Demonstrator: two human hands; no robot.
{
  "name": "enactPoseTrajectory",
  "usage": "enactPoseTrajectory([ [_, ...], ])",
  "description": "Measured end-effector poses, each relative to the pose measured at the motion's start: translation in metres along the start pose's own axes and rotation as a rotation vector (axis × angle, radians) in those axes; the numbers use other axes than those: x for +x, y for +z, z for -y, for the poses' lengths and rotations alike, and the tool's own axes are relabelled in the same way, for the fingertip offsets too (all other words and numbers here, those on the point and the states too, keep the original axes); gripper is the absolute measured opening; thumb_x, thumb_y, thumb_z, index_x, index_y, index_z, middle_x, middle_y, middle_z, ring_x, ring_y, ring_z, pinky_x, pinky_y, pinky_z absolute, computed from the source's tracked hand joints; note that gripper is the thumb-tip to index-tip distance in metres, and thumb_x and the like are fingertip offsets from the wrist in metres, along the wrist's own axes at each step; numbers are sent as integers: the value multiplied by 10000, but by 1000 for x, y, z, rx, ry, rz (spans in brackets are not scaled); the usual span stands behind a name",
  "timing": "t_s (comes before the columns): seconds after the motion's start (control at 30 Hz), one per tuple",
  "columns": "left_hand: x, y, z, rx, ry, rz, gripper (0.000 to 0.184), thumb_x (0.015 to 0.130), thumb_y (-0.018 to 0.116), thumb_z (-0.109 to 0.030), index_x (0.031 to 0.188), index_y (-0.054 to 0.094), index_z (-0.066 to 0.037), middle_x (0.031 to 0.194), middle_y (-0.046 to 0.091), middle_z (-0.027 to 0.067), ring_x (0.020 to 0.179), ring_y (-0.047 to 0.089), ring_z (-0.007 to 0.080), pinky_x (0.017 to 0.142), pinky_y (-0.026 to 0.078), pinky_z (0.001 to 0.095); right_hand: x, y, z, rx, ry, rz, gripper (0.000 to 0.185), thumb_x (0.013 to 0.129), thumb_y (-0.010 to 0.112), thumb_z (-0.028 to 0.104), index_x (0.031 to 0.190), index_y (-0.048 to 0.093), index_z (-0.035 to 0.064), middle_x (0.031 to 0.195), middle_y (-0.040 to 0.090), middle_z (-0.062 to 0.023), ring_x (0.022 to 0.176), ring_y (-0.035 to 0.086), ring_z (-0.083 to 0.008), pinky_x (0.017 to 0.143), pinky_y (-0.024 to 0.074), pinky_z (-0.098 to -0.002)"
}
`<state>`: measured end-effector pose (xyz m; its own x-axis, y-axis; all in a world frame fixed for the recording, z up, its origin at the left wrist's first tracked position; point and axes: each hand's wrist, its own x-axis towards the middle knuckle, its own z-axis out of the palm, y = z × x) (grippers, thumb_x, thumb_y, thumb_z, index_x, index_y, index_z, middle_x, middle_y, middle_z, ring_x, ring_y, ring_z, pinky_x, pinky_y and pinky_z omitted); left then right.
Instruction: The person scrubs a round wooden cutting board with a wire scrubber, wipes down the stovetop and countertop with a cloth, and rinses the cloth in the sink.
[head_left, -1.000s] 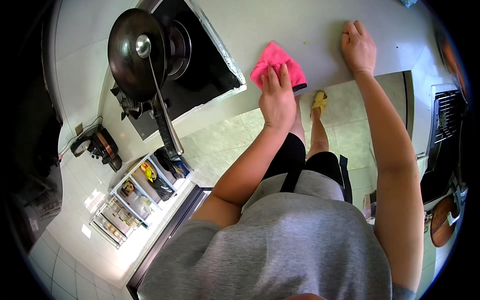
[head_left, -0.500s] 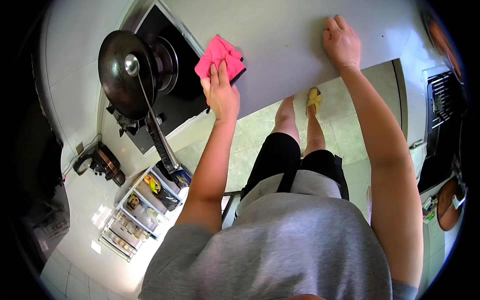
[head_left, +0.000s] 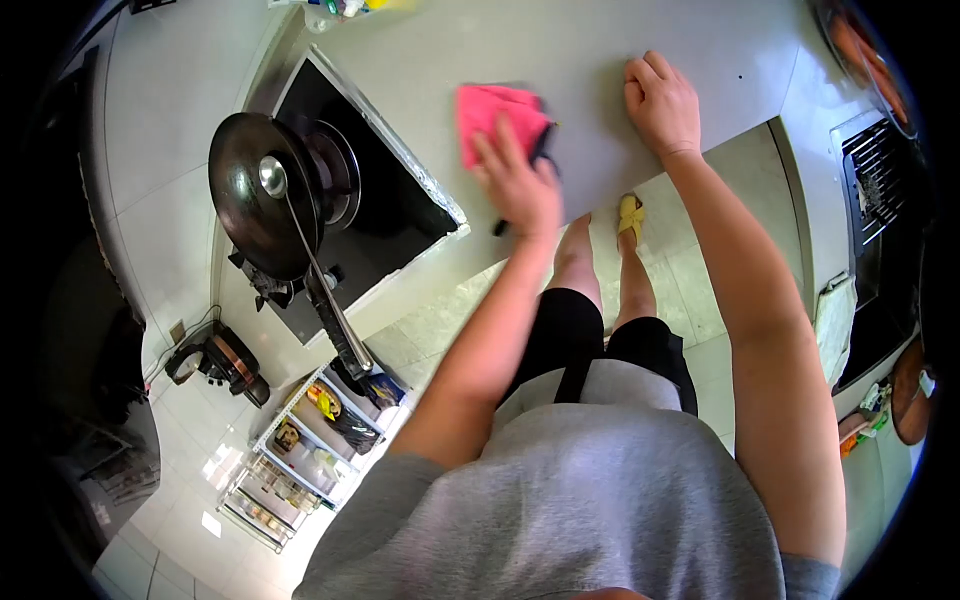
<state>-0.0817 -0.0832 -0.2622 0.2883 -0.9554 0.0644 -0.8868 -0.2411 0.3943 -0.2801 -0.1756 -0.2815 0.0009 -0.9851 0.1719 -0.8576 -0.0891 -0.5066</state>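
My left hand point(head_left: 522, 190), slightly blurred, lies over a pink cleaning cloth point(head_left: 492, 108) with dark edging, pressing it against the grey countertop point(head_left: 560, 40). Its fingers rest on the cloth near its lower side. My right hand point(head_left: 664, 108) is curled into a loose fist, leaning on the countertop near the front edge; nothing shows in it. To the left of the cloth is a black glass hob point(head_left: 395, 195). On it a dark wok point(head_left: 245, 215) holds a metal ladle point(head_left: 273, 176) whose long handle runs along the wok's handle.
The hob's raised pale rim point(head_left: 440, 200) borders the countertop. A sink basin with a black rack point(head_left: 870, 185) lies at the right. Packets stand at the back point(head_left: 340, 10). Below left are a shelf unit point(head_left: 325, 430) and a dark appliance point(head_left: 228, 360) with a cord.
My left hand has moved right with the cloth, away from the hob's edge onto the countertop. My right hand stays on the countertop. The view has shifted slightly.
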Motion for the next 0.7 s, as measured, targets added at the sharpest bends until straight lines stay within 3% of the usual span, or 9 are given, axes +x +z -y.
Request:
enactPoseTrajectory([
  [0.1,-14,23,-62,-121,110,38,836,754,678,-88,1534,386,-167,1500,369,330,1275,421,531,1109,333,578,-3,2,-7,148,43,-122,84,864,585,133,941,614,118,936,619,-52,846,621,-328,713,514,-441],
  [0.2,10,42,-109,-371,173,28,723,762,605,-5,1466,464,-90,1427,473,311,1268,458,498,1123,338,529,0,2,-16,233,183,-276,112,861,582,116,965,622,122,946,630,-59,843,624,-334,714,508,-439],
  [0.3,43,54,-113,-690,231,44,705,758,601,42,1445,483,-60,1436,495,245,1240,463,439,1099,350,509,-2,2,-23,289,265,-409,117,872,558,92,977,607,110,954,629,-91,851,628,-331,730,504,-436],
  [0.33,49,48,-114,-772,192,-45,614,790,536,47,1400,531,-26,1342,594,198,1178,556,370,1045,422,450,-2,1,-23,312,254,-442,133,875,538,81,995,595,96,959,622,-102,852,628,-320,746,507,-415],
  [0.47,70,-32,-72,-1028,41,-98,432,927,529,-42,1353,585,5,1220,660,219,1026,672,309,879,514,350,-3,-2,-20,379,324,-457,165,861,516,70,1018,569,79,959,593,-102,831,616,-285,753,505,-382],
  [0.53,80,-74,-43,-882,98,-215,394,952,547,-75,1331,599,15,1191,670,228,1034,659,301,895,510,368,-3,-3,-16,441,358,-409,159,860,518,72,1012,564,78,942,583,-96,813,610,-276,743,501,-379],
  [0.6,96,-68,30,-654,105,-370,396,938,559,-82,1317,602,25,1181,680,226,1041,643,336,918,497,410,-2,-3,-16,445,363,-409,143,857,520,71,996,555,79,925,576,-93,798,603,-268,725,495,-379],
  [0.67,104,-74,70,-171,172,-368,420,900,568,-64,1310,606,22,1225,666,228,1055,614,396,950,467,451,-2,-3,-16,447,353,-404,140,850,492,80,962,565,42,890,552,-93,720,565,-221,695,479,-325],
  [0.7,108,-62,89,-143,96,-312,481,825,555,-22,1301,615,15,1252,652,230,1088,587,438,991,428,465,-1,-4,-16,445,356,-413,140,850,492,80,962,565,42,890,552,-93,720,565,-221,695,479,-325],
])
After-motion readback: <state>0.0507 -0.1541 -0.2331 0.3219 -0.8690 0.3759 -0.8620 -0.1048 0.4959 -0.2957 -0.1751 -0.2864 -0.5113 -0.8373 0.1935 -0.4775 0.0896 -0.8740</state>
